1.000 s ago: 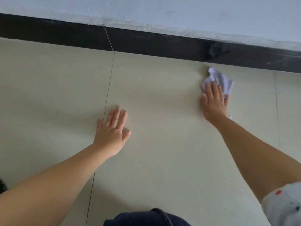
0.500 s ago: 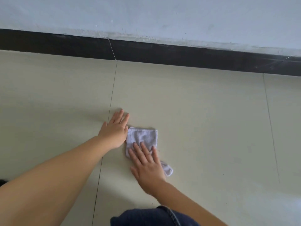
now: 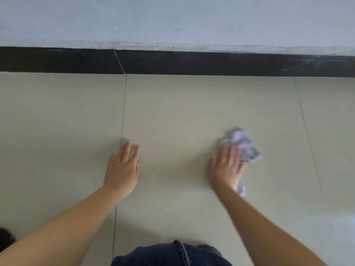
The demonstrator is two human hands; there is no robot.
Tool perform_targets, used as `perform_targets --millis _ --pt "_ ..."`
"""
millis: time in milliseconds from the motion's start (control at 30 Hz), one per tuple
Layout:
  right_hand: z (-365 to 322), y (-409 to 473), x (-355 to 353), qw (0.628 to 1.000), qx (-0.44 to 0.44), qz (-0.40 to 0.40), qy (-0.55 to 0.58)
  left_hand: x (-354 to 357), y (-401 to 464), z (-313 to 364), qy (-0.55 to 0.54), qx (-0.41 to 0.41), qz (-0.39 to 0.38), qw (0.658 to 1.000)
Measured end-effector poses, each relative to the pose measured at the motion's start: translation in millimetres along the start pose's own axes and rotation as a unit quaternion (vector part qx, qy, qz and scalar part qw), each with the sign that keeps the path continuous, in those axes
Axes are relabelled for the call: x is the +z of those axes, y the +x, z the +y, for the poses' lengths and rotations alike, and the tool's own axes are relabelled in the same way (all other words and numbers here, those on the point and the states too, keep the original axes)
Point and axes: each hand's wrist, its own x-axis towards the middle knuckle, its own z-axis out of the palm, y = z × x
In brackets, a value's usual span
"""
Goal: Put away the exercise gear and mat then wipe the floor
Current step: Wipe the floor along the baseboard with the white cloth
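White cloth (image 3: 243, 145) lay crumpled on the floor (image 3: 172, 112), to the right. The right hand (image 3: 225, 166) pressed flat on its near left part, fingers straight; a bit of cloth stuck out by the wrist. The hand looked blurry. The left hand (image 3: 123, 167) lay flat on the bare floor, fingers straight, holding nothing, just right of a tile line. The two hands were well apart. A black strip (image 3: 192, 62) ran along the far wall (image 3: 172, 20). Blue jeans (image 3: 171, 256) showed at the near edge.
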Motion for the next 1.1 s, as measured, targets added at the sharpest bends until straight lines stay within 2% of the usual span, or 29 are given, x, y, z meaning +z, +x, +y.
perform_targets --millis 67,133,200,300,367,433,500,567,633,667,733,833,933,1033,1100 --pt "-41.0 -50.9 11.1 0.984 -0.165 -0.052 -0.04 1.3 -4.9 0.2 0.006 -0.008 -0.007 1.0" --pt "-72.4 -92.2 19.1 0.934 -0.335 -0.094 -0.084 0.2 -7.5 3.7 0.013 -0.017 -0.029 0.999" --pt "-84.0 -112.1 26.0 0.882 -0.432 -0.152 -0.115 -4.1 -8.5 10.3 0.01 -0.029 -0.057 0.998" --pt "-58.6 -97.2 26.1 0.844 -0.512 -0.12 -0.106 -10.4 -7.8 17.2 0.0 -0.043 -0.077 0.996" --pt "-15.8 -67.7 19.1 0.85 -0.501 -0.111 -0.12 -10.7 -9.0 20.0 0.015 -0.038 -0.071 0.997" --pt "38.9 -34.5 6.5 0.903 -0.4 -0.11 -0.113 -9.0 -11.6 25.8 0.019 -0.02 -0.065 0.997" --pt "89.8 -2.7 -13.2 0.963 -0.253 -0.05 -0.079 -6.3 -14.6 36.4 0.019 0.01 -0.073 0.997" --pt "125.8 16.7 -35.0 0.998 -0.036 -0.057 -0.018 -2.1 -15.6 48.8 0.023 0.032 -0.076 0.996" --pt "130.2 20.7 -44.3 0.987 0.137 -0.079 0.041 0.8 -13.2 58.6 0.007 0.027 -0.081 0.996" --pt "119.2 17.3 -40.6 0.983 0.169 -0.064 0.044 1.4 -11.8 61.9 -0.009 0.018 -0.087 0.996" --pt "83.3 -0.9 -23.1 0.989 0.138 -0.038 0.034 1.8 -9.6 64.5 -0.034 0.003 -0.094 0.995" --pt "16.5 -50.2 2.4 0.996 -0.068 -0.047 -0.013 1.7 -7.7 61.4 -0.04 0.001 -0.093 0.995" --pt "-31.4 -88.8 18.3 0.966 -0.25 -0.051 -0.038 0.6 -6.1 58.1 -0.022 0.006 -0.099 0.995" --pt "-46.9 -86.8 21.6 0.948 -0.304 -0.087 -0.045 -2.9 -5.7 59.9 -0.046 0.0 -0.109 0.993" --pt "-28.7 -69.1 14.5 0.931 -0.342 -0.114 -0.05 -5.2 -5.5 60.1 -0.052 -0.001 -0.115 0.992"
